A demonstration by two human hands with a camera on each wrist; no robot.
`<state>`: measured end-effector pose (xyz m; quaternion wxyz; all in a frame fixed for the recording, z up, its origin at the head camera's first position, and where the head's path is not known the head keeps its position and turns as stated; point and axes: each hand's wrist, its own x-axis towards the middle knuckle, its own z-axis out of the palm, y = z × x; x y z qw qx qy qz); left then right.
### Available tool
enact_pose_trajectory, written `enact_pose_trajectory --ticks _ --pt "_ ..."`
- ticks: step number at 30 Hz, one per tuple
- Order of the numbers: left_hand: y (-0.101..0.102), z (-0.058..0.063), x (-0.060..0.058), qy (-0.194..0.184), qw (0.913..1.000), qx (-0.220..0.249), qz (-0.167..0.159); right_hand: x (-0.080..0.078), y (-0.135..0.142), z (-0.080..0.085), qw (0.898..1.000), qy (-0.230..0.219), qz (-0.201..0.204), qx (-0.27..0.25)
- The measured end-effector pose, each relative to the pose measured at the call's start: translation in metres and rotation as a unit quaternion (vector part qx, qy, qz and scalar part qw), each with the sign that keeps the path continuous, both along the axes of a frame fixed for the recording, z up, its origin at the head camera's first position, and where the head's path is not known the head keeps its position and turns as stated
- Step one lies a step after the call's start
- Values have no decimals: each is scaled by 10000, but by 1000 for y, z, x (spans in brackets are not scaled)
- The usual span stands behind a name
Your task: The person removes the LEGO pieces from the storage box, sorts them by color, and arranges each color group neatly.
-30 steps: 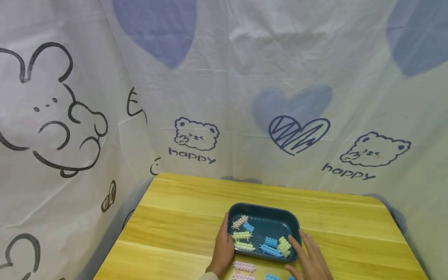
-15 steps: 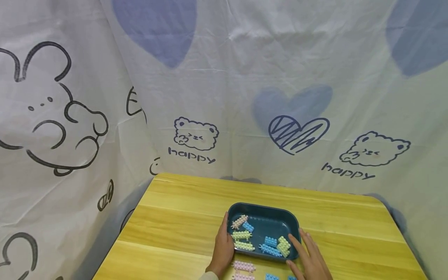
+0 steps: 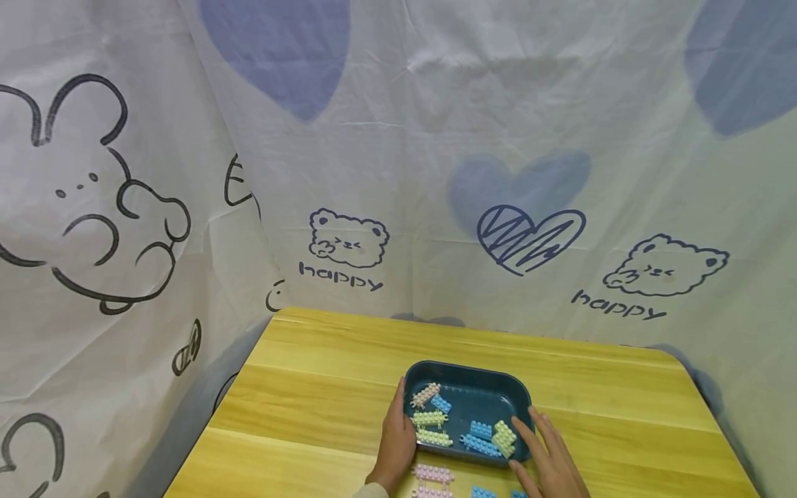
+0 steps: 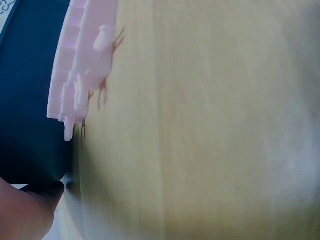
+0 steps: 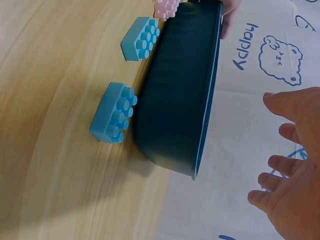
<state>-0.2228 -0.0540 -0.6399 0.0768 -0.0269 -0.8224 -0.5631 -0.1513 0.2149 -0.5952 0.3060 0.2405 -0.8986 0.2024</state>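
My left hand (image 3: 396, 440) lies against the left side of a dark teal tray (image 3: 468, 403), its fingers extended along the outer wall. In the left wrist view, a digit (image 4: 25, 210) touches the lower corner. My right hand (image 3: 553, 462) is beside the right rim with fingers spread; the right wrist view shows it (image 5: 295, 170) apart from the tray wall (image 5: 172, 95). Inside the tray are a beige toy brick (image 3: 426, 395), a small blue brick (image 3: 441, 403), yellow-green bricks (image 3: 429, 419) at left, and blue bricks (image 3: 481, 446) beside a yellow-green pair (image 3: 504, 439).
In front of the tray, pink bricks (image 3: 434, 474) and two light blue bricks (image 5: 114, 112) lie on the wooden table (image 3: 324, 387). A pink brick (image 4: 80, 60) stands close to the tray's front wall. White printed cloth (image 3: 429, 173) hangs behind and to the left.
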Motion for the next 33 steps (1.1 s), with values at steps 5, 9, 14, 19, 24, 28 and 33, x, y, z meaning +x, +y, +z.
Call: enact_pose_trajectory --ticks 5,9,14,19,24,28,33 --pt "0 -1 -2 31 10000 -10 42 -1 -3 2 10000 -42 -35 -29" --pt "-1 -1 -3 25 10000 -11 56 -1 -4 2 9999 -116 -51 -31" --pt "-1 -2 -3 -25 10000 -29 58 0 -6 3 9994 -301 -190 -12" --pt "-2 -2 -3 -38 10000 -7 56 -1 -9 4 9990 -336 -304 -11" --pt "-2 -1 -3 -45 10000 48 35 -3 -11 6 9983 -419 -414 -10" --pt "-2 1 -3 -58 9999 108 12 -4 -13 9 9969 -612 -504 -3" --pt "-1 1 -2 -83 9999 144 -16 -12 -18 13 9935 -997 -546 -5"
